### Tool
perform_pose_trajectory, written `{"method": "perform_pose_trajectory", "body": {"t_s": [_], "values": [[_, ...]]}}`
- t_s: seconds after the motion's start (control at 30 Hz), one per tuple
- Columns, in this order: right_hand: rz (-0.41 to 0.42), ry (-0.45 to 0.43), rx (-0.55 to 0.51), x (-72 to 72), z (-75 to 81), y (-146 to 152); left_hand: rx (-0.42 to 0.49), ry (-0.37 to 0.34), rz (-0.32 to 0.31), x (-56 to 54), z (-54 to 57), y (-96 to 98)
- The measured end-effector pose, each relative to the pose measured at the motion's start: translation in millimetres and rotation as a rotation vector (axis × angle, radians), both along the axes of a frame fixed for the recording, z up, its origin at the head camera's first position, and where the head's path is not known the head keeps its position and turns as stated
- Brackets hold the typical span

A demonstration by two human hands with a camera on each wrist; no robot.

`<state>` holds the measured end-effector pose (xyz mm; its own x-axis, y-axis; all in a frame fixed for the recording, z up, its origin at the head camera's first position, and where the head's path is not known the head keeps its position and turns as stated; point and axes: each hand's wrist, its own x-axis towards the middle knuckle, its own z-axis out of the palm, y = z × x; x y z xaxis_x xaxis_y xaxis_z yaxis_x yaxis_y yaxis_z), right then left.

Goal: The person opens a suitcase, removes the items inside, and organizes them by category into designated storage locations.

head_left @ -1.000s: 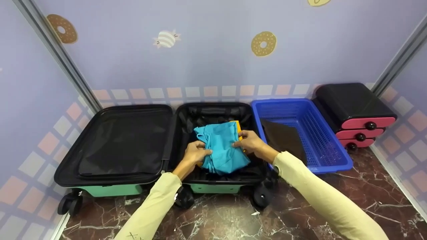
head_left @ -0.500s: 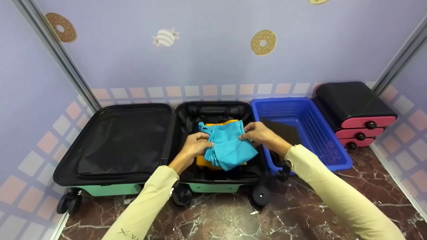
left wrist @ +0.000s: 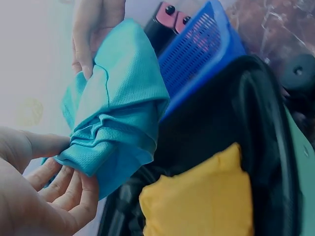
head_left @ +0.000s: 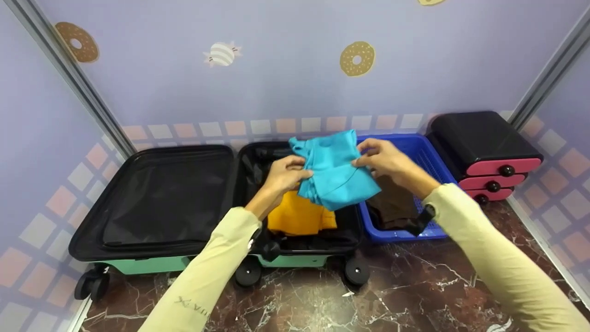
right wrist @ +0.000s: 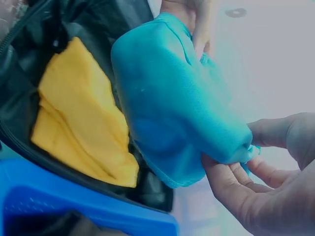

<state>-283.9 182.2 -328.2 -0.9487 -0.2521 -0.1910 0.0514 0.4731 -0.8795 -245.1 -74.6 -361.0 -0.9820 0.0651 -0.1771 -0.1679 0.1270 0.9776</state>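
A folded turquoise garment (head_left: 334,170) hangs in the air over the right half of the open suitcase (head_left: 258,161), pinched at both sides. My left hand (head_left: 286,177) grips its left edge between thumb and fingers; in the left wrist view the thumb presses on top of the bunched folds (left wrist: 93,137). The opposite edge is held by my right hand (head_left: 385,159), with thumb and fingertips closed on the cloth in the right wrist view. Below the garment, a folded yellow garment (head_left: 299,214) lies in the suitcase, partly covered in the head view.
To the right stands a blue basket (head_left: 382,236) with dark brown cloth (head_left: 392,203) in it. Beyond it is a black drawer box (head_left: 484,138) with pink fronts. The suitcase's other half (head_left: 170,193) lies flat at left. A patterned wall (head_left: 286,83) rises close behind.
Both hands have lifted the turquoise garment up and to the right, away from the yellow one, which now shows more. The grips on both edges stay the same.
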Motion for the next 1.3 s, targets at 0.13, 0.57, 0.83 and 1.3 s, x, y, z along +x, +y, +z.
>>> {"method": "perform_pose_trajectory", "body": {"t_s": [0.13, 0.57, 0.83, 1.3], "values": [[-0.033, -0.005, -0.022, 3.2, 15.1, 23, 0.048, 0.019, -0.025, -8.0, 11.6, 19.5], [-0.120, 0.042, -0.060, 11.3, 41.9, 108, 0.184, 0.052, -0.165, -27.4, 26.1, 88.9], [-0.112, -0.052, 0.054, 1.7, 22.7, 160, 0.195, 0.008, -0.341, -30.1, 6.9, 82.4], [-0.037, -0.112, 0.194, -3.9, -19.2, 156, 0.053, -0.043, -0.237, -26.1, -9.4, 44.7]]}}
